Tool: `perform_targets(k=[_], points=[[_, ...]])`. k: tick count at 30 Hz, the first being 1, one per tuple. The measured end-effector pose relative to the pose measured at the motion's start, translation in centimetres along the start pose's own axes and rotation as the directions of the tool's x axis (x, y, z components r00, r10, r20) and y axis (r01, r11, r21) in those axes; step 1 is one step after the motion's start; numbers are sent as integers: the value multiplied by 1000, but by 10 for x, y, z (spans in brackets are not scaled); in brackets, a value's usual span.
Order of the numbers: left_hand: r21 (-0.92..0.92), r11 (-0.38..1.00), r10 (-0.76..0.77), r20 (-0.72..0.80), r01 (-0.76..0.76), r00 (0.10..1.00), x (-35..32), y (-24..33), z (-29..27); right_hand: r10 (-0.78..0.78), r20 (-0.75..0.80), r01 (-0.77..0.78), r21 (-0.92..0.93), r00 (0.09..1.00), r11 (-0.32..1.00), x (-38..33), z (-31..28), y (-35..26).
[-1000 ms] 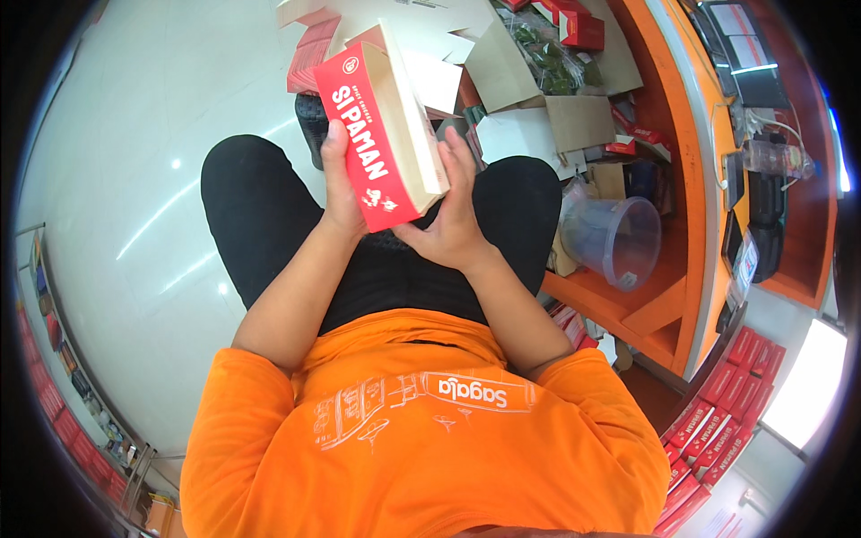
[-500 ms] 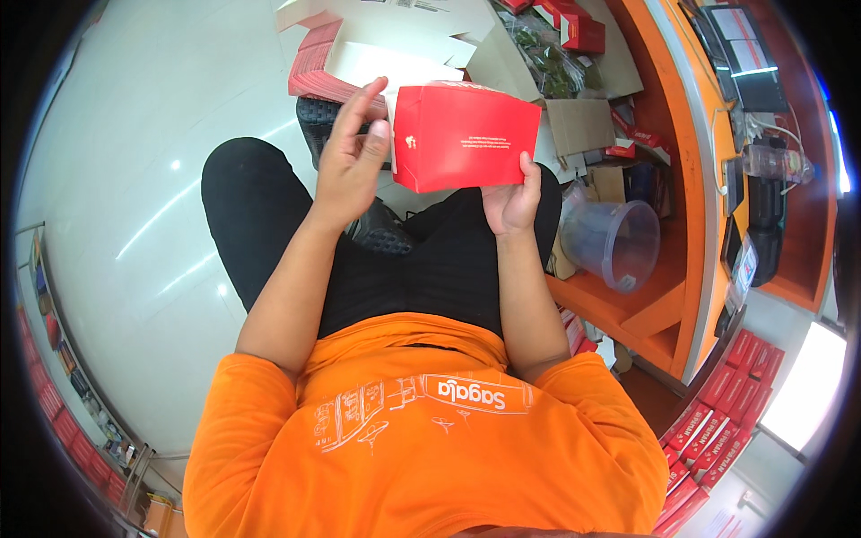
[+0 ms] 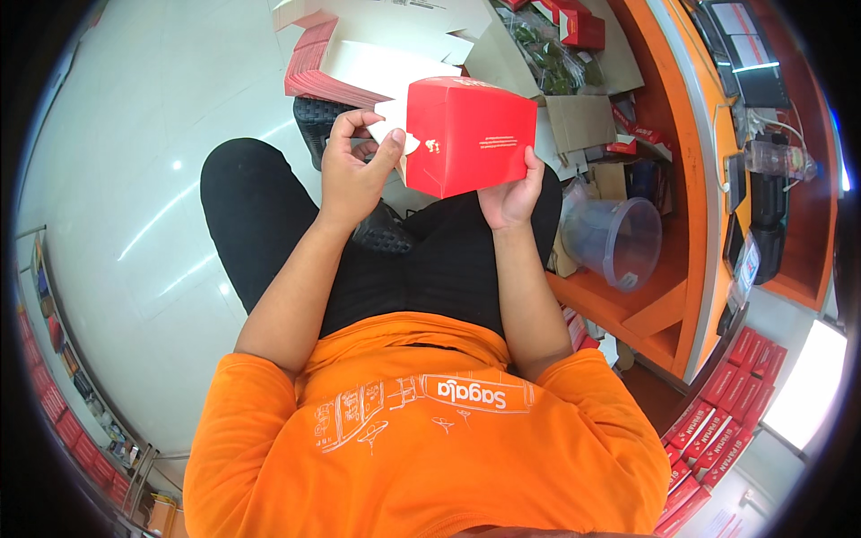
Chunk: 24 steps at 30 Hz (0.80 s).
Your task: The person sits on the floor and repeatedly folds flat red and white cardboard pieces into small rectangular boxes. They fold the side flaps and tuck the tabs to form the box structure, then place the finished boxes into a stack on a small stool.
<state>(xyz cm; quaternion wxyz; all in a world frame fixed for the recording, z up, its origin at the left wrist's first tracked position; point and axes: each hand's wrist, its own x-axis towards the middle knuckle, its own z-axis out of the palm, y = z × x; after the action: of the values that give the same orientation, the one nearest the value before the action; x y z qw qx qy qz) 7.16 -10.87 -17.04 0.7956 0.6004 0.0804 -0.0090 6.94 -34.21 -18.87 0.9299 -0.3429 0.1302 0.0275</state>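
A red cardboard box (image 3: 475, 134) is held up in front of me, above my lap. My right hand (image 3: 513, 190) grips its lower right side, with the thumb on the front face and the other fingers hidden behind. At the box's left end a white inner flap (image 3: 395, 125) sticks out. My left hand (image 3: 359, 161) pinches that flap between thumb and fingers. Just beyond the box lies a stack of flat red and white carton blanks (image 3: 309, 67), white inner faces up.
On the right stands an orange shelf unit (image 3: 668, 309) with a clear plastic bucket (image 3: 619, 242) on it. An open brown carton (image 3: 587, 125) with red boxes and plastic-wrapped green stuff is at the far right. Red boxes (image 3: 717, 421) are stacked at the lower right.
My left hand has closed on the white flap, which now shows folded outward at the box's left end. The box has turned slightly, and my right hand keeps its hold.
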Motion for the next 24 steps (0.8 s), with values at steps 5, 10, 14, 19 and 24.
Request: perform_targets(k=[5, 10, 14, 19, 24], points=[[76, 977, 192, 87, -199, 978, -6, 2, 11, -24, -51, 19, -90, 998, 996, 3, -5, 4], [-22, 999, 33, 83, -31, 996, -5, -5, 12, -112, -44, 99, -237, 993, 967, 3, -11, 8], [-213, 971, -98, 43, 105, 994, 0, 6, 7, -130, 91, 153, -339, 987, 928, 1, -12, 5], [-296, 951, -97, -25, 85, 995, 11, 6, -6, -15, 172, 69, -312, 985, 947, -1, -10, -2], [-308, 949, -50, 66, 68, 997, 15, 12, -16, 33, 239, 66, -395, 970, 916, -3, -14, -15]])
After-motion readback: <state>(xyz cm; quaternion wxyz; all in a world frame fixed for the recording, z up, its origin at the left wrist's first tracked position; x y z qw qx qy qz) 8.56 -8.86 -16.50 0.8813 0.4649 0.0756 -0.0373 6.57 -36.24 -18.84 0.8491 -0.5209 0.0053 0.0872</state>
